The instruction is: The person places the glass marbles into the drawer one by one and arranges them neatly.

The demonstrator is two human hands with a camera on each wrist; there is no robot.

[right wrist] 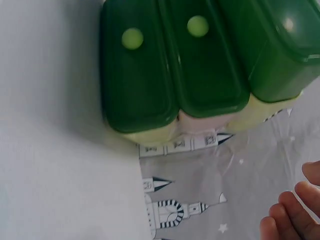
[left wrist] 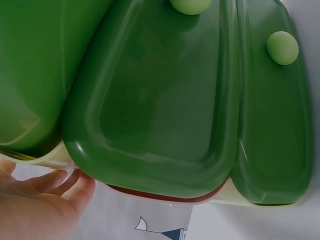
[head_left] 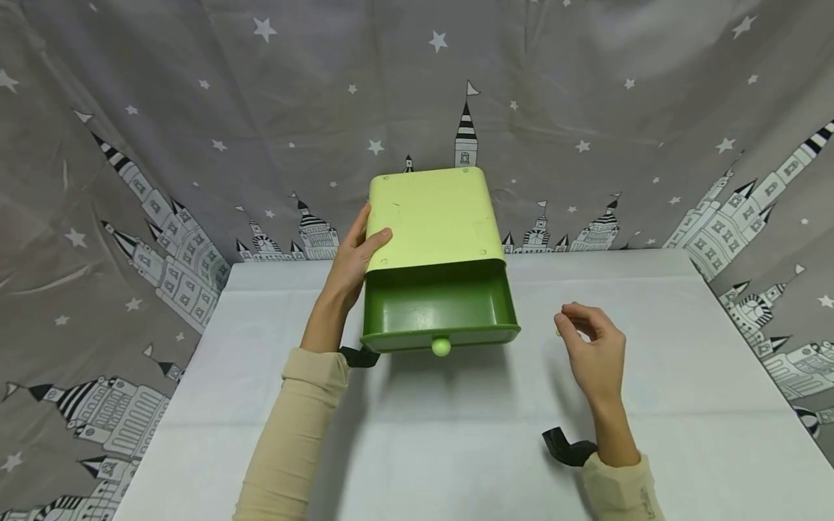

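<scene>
Three-tier cabinet of pale-yellow and pink shells with green drawers (head_left: 433,217): light, stiff, best braced by its sides

Behind the cabinet hangs a grey curtain printed with castles and stars (head_left: 391,87); beneath it is the white-covered table (head_left: 691,347) on which it stands. Its glossy shell looks like thin plastic or painted metal, so it should be rigid and light, apt to skid or tip forward with the deep green top drawer (head_left: 404,342) jutting from its front. Lower in that front, the flat-faced green middle drawer (left wrist: 155,100) and bottom drawer (left wrist: 275,120) sit in. At the cabinet's left side the left hand (head_left: 352,260) grips the shell, thumb over the top: a sound brace. Well apart, to its right, the right hand (head_left: 599,354) bends fingertips toward thumb; I cannot tell whether they pinch anything. The round pale-green plastic knob (head_left: 441,347), at its front centre, looks smooth, perhaps slippery; a thumb-and-fingertip pinch should suit.
</scene>
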